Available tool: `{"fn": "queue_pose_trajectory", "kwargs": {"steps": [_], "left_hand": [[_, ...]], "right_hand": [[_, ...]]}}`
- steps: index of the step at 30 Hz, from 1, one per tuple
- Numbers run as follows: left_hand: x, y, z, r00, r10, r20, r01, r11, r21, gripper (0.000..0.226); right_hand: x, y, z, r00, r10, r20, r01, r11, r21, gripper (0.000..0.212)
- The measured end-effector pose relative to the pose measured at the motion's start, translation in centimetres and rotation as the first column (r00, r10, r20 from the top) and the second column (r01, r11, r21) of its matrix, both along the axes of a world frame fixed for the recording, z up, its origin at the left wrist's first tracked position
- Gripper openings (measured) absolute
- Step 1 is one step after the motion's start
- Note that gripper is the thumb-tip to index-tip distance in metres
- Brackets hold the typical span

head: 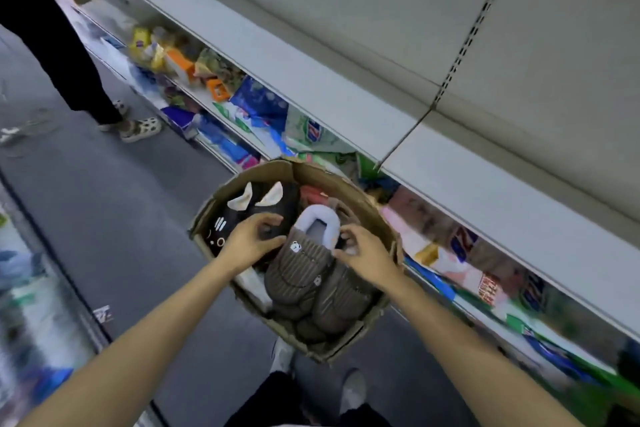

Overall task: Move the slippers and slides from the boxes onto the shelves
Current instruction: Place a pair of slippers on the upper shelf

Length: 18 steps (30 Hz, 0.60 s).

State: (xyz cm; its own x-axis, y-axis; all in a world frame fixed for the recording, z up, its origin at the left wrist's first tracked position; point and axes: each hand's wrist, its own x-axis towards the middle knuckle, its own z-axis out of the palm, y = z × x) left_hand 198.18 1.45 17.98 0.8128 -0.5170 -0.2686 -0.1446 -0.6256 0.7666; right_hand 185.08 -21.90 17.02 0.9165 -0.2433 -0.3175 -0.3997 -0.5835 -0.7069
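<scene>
An open cardboard box stands on the floor in front of me, full of slippers. On top lies a brown ribbed slipper with a pale fluffy collar, and a second brown one lies beside it. A black slipper with white cat ears sits at the box's far left. My left hand reaches in with curled fingers over the black slipper, next to the brown one. My right hand pinches the brown slipper's heel edge. The white shelf above the box is bare.
Below the white shelf, a lower shelf is crowded with colourful packets. Another person's legs in patterned sandals stand at the far left of the grey aisle floor. My own feet are just behind the box.
</scene>
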Motion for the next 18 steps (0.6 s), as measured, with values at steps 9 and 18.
{"fn": "queue_pose_trajectory", "kwargs": {"steps": [9,18], "left_hand": [[-1.0,-2.4,-8.5,0.999,-0.029,0.035,0.018,0.959,0.284,0.052],[-6.0,-3.3,-9.4,0.932,0.251,-0.261,-0.163,0.935,0.316,0.079]], "right_hand": [[-2.9,1.5,-8.4,0.886,-0.269,-0.376,0.241,0.963,-0.123,0.059],[-2.2,1.5,-8.2,0.865,-0.294,-0.406,0.258,0.955,-0.144,0.023]]}}
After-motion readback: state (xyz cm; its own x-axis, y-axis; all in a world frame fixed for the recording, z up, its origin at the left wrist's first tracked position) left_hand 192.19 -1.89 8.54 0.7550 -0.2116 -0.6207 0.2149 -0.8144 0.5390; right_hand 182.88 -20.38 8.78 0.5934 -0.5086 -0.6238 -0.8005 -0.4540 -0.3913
